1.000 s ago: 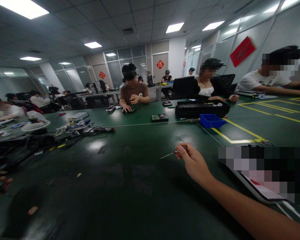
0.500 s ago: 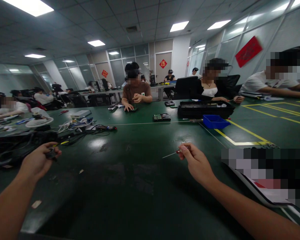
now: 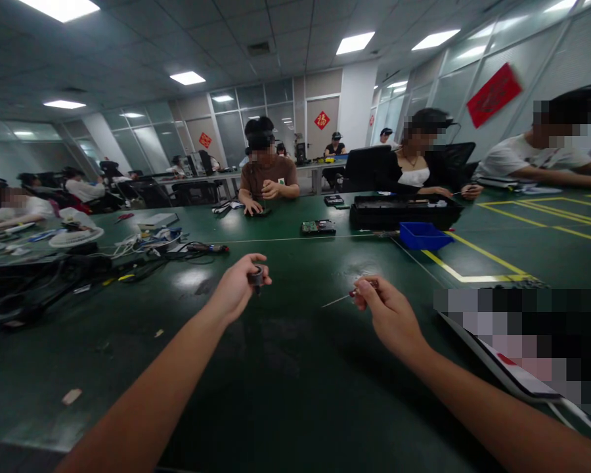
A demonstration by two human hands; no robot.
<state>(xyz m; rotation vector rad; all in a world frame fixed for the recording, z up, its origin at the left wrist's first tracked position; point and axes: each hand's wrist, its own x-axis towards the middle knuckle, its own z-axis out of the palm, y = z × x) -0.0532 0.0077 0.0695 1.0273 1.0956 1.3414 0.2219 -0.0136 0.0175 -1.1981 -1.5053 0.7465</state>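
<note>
Between the thumb and fingers of my left hand (image 3: 237,287) is a small dark grey round part (image 3: 257,276), with a short dark piece sticking out below it. What kind of part it is I cannot make out. My right hand (image 3: 387,309) is closed around the reddish handle of a screwdriver (image 3: 339,301), whose thin metal shaft points left and slightly down. Both hands are held above the green table top (image 3: 285,394), a short gap apart. The screwdriver tip does not touch the part.
Cables (image 3: 162,246) and dark equipment (image 3: 24,295) crowd the left side. Ahead lie a hard drive (image 3: 318,227), a black tray (image 3: 369,217) and a blue bin (image 3: 423,236). A notebook-like item (image 3: 512,374), partly blurred, lies at right. A co-worker (image 3: 268,177) sits opposite.
My left hand has moved from the cable pile at left to the middle of the table, carrying the dark round part. My right hand with the screwdriver has hardly moved.
</note>
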